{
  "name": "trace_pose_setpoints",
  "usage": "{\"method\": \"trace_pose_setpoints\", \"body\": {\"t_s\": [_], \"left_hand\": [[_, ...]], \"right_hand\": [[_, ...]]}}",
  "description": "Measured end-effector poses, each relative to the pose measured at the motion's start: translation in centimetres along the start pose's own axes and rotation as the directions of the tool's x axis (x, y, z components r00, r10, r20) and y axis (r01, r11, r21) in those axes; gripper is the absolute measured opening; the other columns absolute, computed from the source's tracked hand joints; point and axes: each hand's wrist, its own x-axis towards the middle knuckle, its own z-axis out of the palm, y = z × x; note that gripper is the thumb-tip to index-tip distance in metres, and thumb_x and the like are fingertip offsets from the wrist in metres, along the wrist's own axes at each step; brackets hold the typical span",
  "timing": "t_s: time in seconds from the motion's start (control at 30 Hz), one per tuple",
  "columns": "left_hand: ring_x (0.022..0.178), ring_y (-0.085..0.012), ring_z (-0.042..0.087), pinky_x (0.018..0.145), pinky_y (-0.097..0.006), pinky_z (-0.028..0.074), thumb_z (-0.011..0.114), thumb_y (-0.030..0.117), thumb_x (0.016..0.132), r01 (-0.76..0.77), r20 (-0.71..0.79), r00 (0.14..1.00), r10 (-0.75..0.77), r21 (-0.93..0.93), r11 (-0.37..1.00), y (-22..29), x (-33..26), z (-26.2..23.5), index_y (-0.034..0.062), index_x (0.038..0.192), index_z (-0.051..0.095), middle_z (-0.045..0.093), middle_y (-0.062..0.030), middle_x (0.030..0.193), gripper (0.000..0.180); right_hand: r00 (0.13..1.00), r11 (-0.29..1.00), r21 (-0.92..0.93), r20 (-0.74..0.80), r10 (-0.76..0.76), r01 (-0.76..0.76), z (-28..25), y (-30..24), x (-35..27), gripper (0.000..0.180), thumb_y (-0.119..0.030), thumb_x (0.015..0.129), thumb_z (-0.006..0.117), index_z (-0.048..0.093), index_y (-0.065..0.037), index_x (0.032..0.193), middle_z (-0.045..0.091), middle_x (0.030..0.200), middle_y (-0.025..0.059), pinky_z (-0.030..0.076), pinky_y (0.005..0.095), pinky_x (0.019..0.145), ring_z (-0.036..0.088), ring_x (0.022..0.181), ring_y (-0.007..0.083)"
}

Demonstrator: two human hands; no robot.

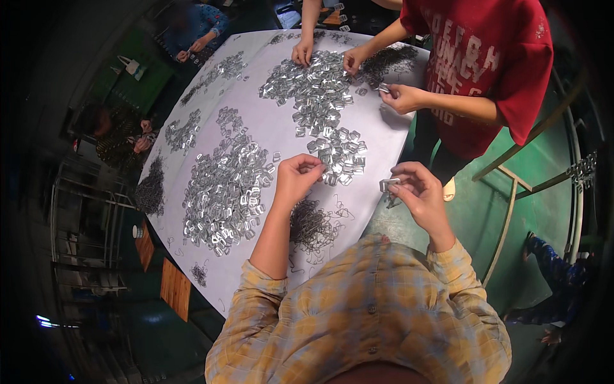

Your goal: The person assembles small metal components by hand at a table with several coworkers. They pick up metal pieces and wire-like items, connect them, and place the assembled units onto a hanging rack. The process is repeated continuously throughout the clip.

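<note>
My left hand (299, 180) reaches over the white table, thumb and fingertips pinched on a silver metal buckle (325, 158) at the near edge of a pile. Whether that buckle is lifted clear of the others, I cannot tell. Off the table's right edge, my right hand (422, 197) is closed around a few similar buckles (387, 185), held between thumb and fingers. Beside my left forearm lies a heap of thin dark wire hooks (312, 227). The buckle pile (320, 89) stretches from my left fingertips toward the far side.
Another large buckle heap (227, 192) lies to the left, with smaller heaps beyond. A person in a red shirt (476, 70) stands at the right edge, handling buckles. More people sit along the far left. Wooden stools (174, 289) stand at the left; a metal frame (502, 224) is at the right.
</note>
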Motion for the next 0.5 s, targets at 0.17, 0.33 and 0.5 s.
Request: {"method": "trace_pose_setpoints", "body": {"t_s": [0.17, 0.33, 0.5], "left_hand": [[0.065, -0.0086, 0.059, 0.058, -0.021, 0.046, 0.070, -0.001, 0.078, -0.233, 0.039, 0.971, 0.237, -0.088, 0.969, 5.2, -2.2, 2.7, -0.0027, 0.083, 0.066, 0.065, -0.0048, 0.074, 0.007], [0.069, -0.0096, 0.060, 0.061, -0.022, 0.047, 0.070, -0.001, 0.076, -0.282, 0.098, 0.953, 0.288, -0.070, 0.957, 6.8, -2.5, 2.8, -0.0015, 0.080, 0.067, 0.065, -0.0045, 0.076, 0.005], [0.070, -0.0096, 0.060, 0.062, -0.022, 0.047, 0.071, 0.000, 0.073, -0.302, 0.112, 0.948, 0.297, 0.038, 0.952, 7.4, -2.7, 2.6, -0.0011, 0.075, 0.067, 0.065, -0.0056, 0.076, 0.005]], "right_hand": [[0.993, 0.995, 0.094, 0.120, -0.024, 0.013, 2.1, -0.9, 1.8, 0.028, 0.007, 0.082, 0.060, 0.055, 0.003, 0.109, 0.063, 0.090, 0.0074, 0.050, 0.0186, 0.068, 0.060, 0.080, 0.0066], [0.985, 0.996, -0.032, 0.153, -0.078, 0.084, 3.5, -1.0, 2.7, 0.029, 0.004, 0.080, 0.062, 0.058, 0.000, 0.108, 0.065, 0.085, 0.0063, 0.049, 0.0200, 0.065, 0.060, 0.075, 0.0055], [0.985, 0.983, -0.126, 0.132, -0.114, 0.131, 3.8, -0.2, 2.8, 0.030, 0.003, 0.078, 0.064, 0.059, -0.003, 0.108, 0.065, 0.082, 0.0077, 0.050, 0.0228, 0.065, 0.062, 0.071, 0.0083]]}}
